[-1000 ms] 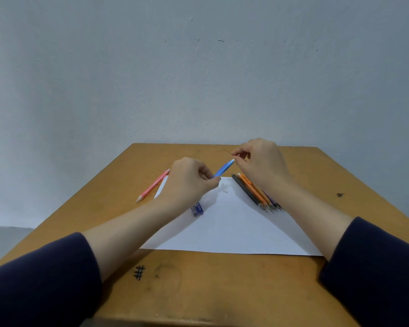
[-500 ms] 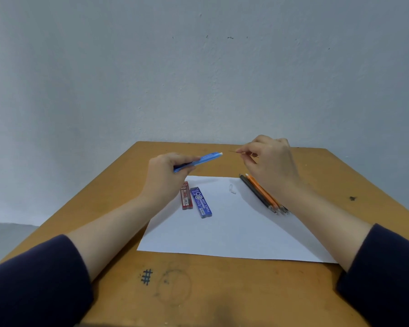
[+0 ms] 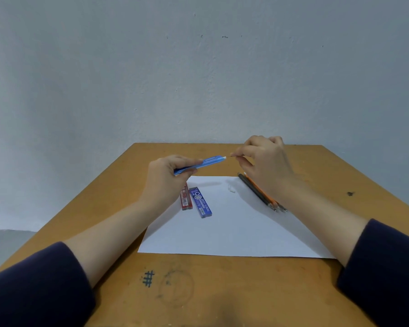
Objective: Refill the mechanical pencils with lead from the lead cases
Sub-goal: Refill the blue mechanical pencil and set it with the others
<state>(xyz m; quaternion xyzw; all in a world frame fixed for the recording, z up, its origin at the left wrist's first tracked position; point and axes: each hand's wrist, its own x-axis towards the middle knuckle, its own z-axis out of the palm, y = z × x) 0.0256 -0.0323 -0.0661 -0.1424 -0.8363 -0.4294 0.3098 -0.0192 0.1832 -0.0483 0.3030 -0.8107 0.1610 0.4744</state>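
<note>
Above the far-left part of the white sheet [image 3: 234, 232], left hand [image 3: 165, 182] grips blue mechanical pencil [image 3: 207, 161], fingers curled round its near-left half. Pencil is raised off the table [image 3: 222, 291], nearly level, white end pointing right. Right hand [image 3: 267, 166] is raised too, thumb and forefinger pinched tight on a lead [image 3: 228, 156]. Lead is barely visible, sitting right at the pencil's white end; cannot tell if it is inside yet. Other right fingers are curled.

Red lead case [image 3: 185, 199] and blue lead case [image 3: 201, 202] lie flat on the sheet's left part, side by side and touching or nearly so. Red one is partly hidden by the left hand. Small white piece [image 3: 231, 188] lies on the sheet near its far edge. Black pencil [image 3: 255, 191] and orange pencil [image 3: 263, 193] lie together on the sheet's right part, slanted, partly under the right wrist. Hash mark [image 3: 148, 278] is drawn on the table near side. Dark sleeves cover both forearms at the near corners.
</note>
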